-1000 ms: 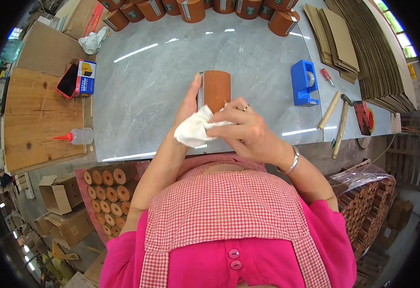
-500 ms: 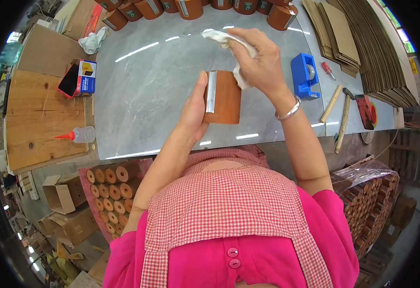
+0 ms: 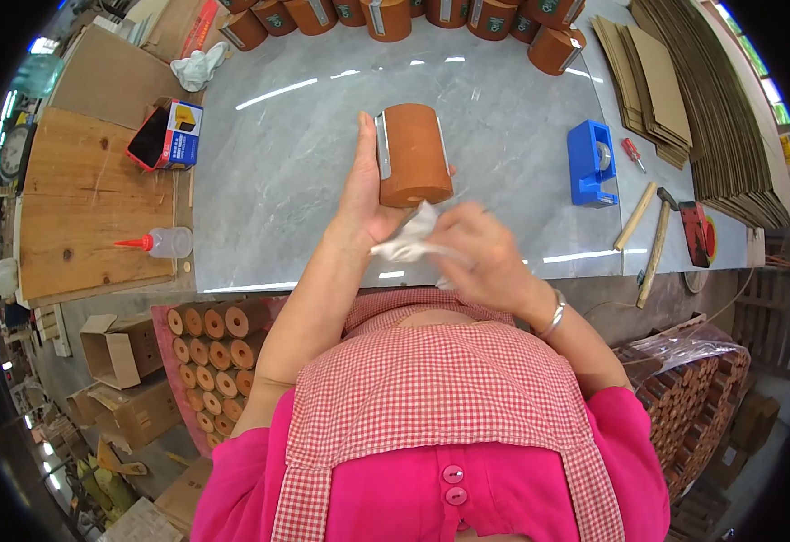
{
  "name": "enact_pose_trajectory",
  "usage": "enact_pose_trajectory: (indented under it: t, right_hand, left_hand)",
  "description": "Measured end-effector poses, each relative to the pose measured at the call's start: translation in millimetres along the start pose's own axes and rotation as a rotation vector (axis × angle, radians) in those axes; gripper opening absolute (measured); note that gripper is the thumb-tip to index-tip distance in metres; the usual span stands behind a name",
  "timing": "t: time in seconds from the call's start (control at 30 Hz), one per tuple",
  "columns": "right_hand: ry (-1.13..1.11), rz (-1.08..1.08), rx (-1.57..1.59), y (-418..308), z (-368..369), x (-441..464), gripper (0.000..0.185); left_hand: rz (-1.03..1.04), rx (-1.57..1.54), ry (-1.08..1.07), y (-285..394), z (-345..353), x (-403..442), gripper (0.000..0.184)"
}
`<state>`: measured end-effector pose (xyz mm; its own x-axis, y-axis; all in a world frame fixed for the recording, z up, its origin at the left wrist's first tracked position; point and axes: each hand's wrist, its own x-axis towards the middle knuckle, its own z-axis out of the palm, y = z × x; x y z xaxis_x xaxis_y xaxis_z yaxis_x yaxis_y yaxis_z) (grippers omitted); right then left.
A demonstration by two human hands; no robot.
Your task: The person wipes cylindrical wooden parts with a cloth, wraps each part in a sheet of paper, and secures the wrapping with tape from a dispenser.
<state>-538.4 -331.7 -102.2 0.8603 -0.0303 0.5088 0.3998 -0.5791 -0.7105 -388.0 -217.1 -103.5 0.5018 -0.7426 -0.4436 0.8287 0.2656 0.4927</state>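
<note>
A reddish-brown cylinder (image 3: 413, 149) with a silver strip down its left side is tilted above the grey table (image 3: 277, 181). My left hand (image 3: 364, 190) holds it from the left and below, the thumb along its side. Close under the cylinder's near end, my right hand (image 3: 481, 253) is closed on a crumpled white cloth (image 3: 409, 242); its fingers are blurred by motion. Whether the cloth touches the cylinder cannot be made out.
Similar cylinders (image 3: 386, 20) line the far edge. At right are a blue tape dispenser (image 3: 591, 167), a screwdriver (image 3: 633, 154), a hammer (image 3: 655, 248) and cardboard sheets (image 3: 657, 90). A bottle (image 3: 171, 242) and an open box (image 3: 167, 135) are at left.
My right hand has come down with the cloth from the cylinder's far right side to its near end. The cylinder has turned in my left hand, its strip now at the left edge.
</note>
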Motion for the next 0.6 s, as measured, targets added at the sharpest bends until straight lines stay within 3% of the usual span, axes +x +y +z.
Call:
enact_pose_trajectory:
  t: [0.1,0.17,0.27,0.47,0.53,0.6]
  right_hand:
    - [0.294,0.061,-0.025,-13,-26,33,0.019]
    - [0.415,0.053,-0.011,-12,-26,56,0.018]
    - [0.225,-0.113,-0.126,15,-13,64,0.017]
    - [0.370,0.135,-0.122,58,-31,84,0.010]
    - [0.439,0.145,-0.090,51,-35,94,0.011]
    - [0.280,-0.021,-0.251,33,-13,92,0.012]
  left_hand:
    - [-0.068,0.027,0.045,-1,-2,2,0.083]
    - [0.009,0.100,0.100,-8,15,-2,0.079]
    - [0.033,0.132,0.051,-11,18,-8,0.070]
    - [-0.036,0.053,-0.146,-19,7,-15,0.071]
    - [-0.045,0.004,-0.052,-20,10,-14,0.069]
    - [-0.063,-0.051,0.080,-18,15,-9,0.064]
